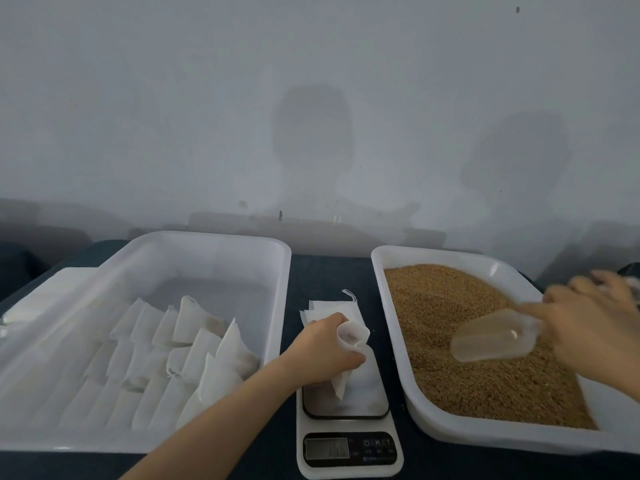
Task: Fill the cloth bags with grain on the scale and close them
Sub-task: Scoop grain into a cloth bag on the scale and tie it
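The white cloth bag [351, 336] in my left grip [322, 351] hangs over the platform of the white digital scale [349, 445], its mouth held open toward the right. Behind the scale a small stack of flat empty bags [332, 308] lies on the dark counter [329, 271]. Golden-brown grain [467, 382] fills the right tray [450, 436]. The clear plastic scoop [491, 341] in my right grip [595, 327] sits low over it, blurred. More white bags [194, 341] lean in rows in the left tray [207, 237].
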Demonstrator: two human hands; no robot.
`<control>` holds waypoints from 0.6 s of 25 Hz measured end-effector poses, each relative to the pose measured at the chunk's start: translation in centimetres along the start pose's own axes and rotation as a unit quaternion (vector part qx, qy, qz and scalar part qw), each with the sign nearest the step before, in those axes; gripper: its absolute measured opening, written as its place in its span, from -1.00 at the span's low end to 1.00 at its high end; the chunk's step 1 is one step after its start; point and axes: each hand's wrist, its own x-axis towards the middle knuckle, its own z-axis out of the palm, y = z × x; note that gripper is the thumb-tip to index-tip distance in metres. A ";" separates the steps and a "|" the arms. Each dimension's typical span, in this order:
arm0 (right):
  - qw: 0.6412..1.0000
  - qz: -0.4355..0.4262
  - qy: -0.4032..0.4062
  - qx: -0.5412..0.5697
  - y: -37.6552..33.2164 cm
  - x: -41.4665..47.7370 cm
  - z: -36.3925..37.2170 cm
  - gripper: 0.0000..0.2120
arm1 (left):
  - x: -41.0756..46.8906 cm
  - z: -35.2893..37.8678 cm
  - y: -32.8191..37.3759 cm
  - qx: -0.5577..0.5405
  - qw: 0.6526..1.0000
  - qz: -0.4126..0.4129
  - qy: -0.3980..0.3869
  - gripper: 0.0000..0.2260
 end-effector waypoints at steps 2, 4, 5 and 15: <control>0.999 -0.008 -0.036 0.025 -0.3 -0.5 2.5 -0.46 | 0.0 0.0 0.1 -0.001 1.000 -0.001 0.000 -0.69; 0.997 -0.004 -0.048 0.053 -1.3 -0.9 3.8 -0.45 | 0.0 0.0 0.2 0.003 1.000 -0.004 -0.003 -0.67; 0.997 -0.003 -0.044 0.068 -1.9 -0.9 4.4 -0.46 | 0.0 0.0 0.3 0.006 1.000 -0.006 -0.004 -0.66; 0.941 0.066 -0.068 0.325 -2.4 -1.1 8.4 -0.64 | -0.1 0.0 0.4 0.001 1.000 -0.013 -0.003 -0.66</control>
